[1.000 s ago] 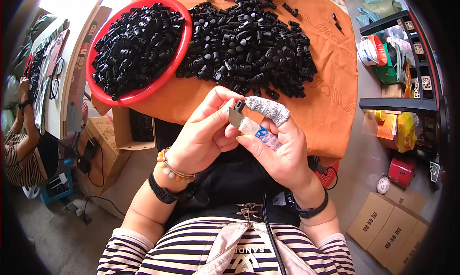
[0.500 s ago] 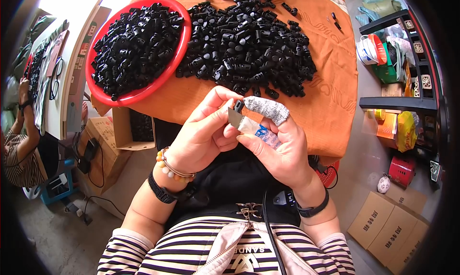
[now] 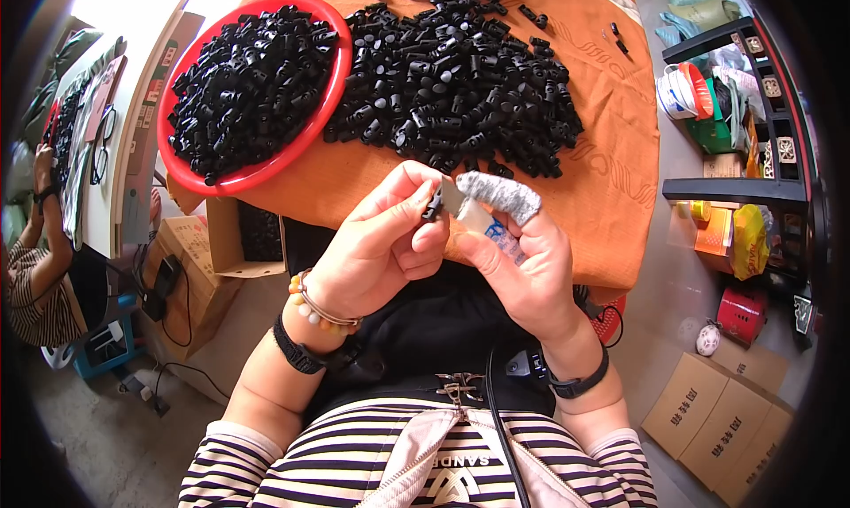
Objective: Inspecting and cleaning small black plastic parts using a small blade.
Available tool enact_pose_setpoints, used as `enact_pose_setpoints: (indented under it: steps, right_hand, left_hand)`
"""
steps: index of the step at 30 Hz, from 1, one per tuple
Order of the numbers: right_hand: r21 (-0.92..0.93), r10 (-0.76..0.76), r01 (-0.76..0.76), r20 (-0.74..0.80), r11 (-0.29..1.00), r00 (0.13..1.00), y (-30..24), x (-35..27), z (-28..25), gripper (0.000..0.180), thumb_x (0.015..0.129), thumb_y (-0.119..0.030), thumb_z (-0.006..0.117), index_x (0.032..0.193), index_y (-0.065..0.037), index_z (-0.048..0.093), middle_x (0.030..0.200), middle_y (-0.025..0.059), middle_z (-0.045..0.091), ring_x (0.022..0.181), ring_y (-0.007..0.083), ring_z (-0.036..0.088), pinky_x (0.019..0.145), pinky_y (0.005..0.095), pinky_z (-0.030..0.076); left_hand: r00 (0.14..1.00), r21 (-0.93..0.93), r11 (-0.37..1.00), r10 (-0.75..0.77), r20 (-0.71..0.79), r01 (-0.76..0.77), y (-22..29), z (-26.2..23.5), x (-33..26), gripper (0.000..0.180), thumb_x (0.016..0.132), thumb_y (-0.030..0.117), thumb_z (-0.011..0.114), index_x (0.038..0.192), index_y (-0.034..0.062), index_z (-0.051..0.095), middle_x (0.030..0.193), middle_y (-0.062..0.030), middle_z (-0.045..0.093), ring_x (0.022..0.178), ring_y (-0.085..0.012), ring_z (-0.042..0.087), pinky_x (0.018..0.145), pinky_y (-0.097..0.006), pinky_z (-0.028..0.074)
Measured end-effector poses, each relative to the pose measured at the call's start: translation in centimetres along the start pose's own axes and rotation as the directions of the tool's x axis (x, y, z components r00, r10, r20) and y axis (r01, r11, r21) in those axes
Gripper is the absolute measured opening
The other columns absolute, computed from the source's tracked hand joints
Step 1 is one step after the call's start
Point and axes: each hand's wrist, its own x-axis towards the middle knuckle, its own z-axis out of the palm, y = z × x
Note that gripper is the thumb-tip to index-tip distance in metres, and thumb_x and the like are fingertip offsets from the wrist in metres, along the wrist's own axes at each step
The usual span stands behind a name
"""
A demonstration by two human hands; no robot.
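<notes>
**Small black piece (image 3: 433,209) and flat blade (image 3: 452,196) side by side**

From where I stand, I see 2 hands up close to each other. The left hand (image 3: 390,229) is pinched shut, with the black piece between its thumb and first finger. Its other fingers are curled in. The right hand (image 3: 536,265) is mostly closed around the blade's wrapped handle (image 3: 482,224). 1 of its fingers wears a fuzzy gray cover (image 3: 505,193) and reaches out toward the left hand. The blade is right next to the black piece, but I cannot tell if they touch.

Just past the hands is the counter (image 3: 611,211), with an orange cloth (image 3: 589,242) on it. A big pile of black pieces (image 3: 460,83) sits there. To the left of that pile, past the left hand, is a red tub (image 3: 340,79) full of more. Some brown boxes (image 3: 717,428) are on the floor, well to the right of the hands.
</notes>
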Motion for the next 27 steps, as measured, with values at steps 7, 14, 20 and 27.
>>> enact_pose_setpoints:
  steps: [7, 14, 20, 27]
  right_hand:
    - [0.108, 0.013, 0.002, -0.143, 0.994, 0.99, -0.6, 1.3, 0.0, 0.051, 0.084, -0.012, 0.065, 0.125, 0.006, 0.039, 0.082, -0.001, 0.052, 0.069, 0.0001, 0.047, 0.058, 0.0149, 0.039]
    - [0.087, 0.001, 0.013, -0.152, 0.996, 0.988, 0.5, 2.4, 0.7, 0.053, 0.084, -0.012, 0.066, 0.125, 0.007, 0.04, 0.071, -0.0031, 0.046, 0.062, -0.0008, 0.04, 0.051, 0.0145, 0.034]
    - [0.066, 0.061, -0.053, -0.122, 0.996, 0.991, 0.3, 2.4, 0.2, 0.054, 0.086, -0.013, 0.062, 0.13, 0.002, 0.035, 0.088, -0.0015, 0.05, 0.071, -0.0001, 0.038, 0.063, 0.0132, 0.032]
    - [0.092, -0.029, 0.045, -0.176, 0.995, 0.984, 1.6, 2.7, 0.7, 0.05, 0.086, -0.015, 0.064, 0.125, 0.005, 0.04, 0.075, -0.0045, 0.046, 0.064, 0.0003, 0.034, 0.055, 0.0128, 0.029]
  left_hand:
    - [0.999, 0.019, 0.999, -0.033, -0.029, 0.033, -0.3, 0.2, 0.1, 0.015, 0.096, 0.022, 0.043, 0.106, 0.012, 0.048, 0.068, 0.003, 0.043, 0.054, -0.0028, 0.03, 0.048, -0.018, 0.026]
    - [0.999, 0.009, 0.999, -0.045, 0.02, 0.045, -0.8, -0.2, 0.2, 0.015, 0.096, 0.022, 0.042, 0.106, 0.0114, 0.047, 0.069, 0.0028, 0.043, 0.054, -0.003, 0.03, 0.048, -0.018, 0.026]
    - [0.997, -0.021, 0.997, -0.073, -0.018, 0.073, -0.4, 0.2, 0.3, 0.018, 0.092, 0.021, 0.048, 0.106, 0.0091, 0.045, 0.065, 0.0015, 0.041, 0.052, -0.0058, 0.034, 0.045, -0.018, 0.027]
    - [0.995, -0.062, 0.994, -0.086, 0.052, 0.089, 0.2, -0.4, -0.2, 0.016, 0.095, 0.022, 0.044, 0.106, 0.0102, 0.046, 0.068, 0.0022, 0.043, 0.052, -0.0048, 0.03, 0.047, -0.02, 0.027]
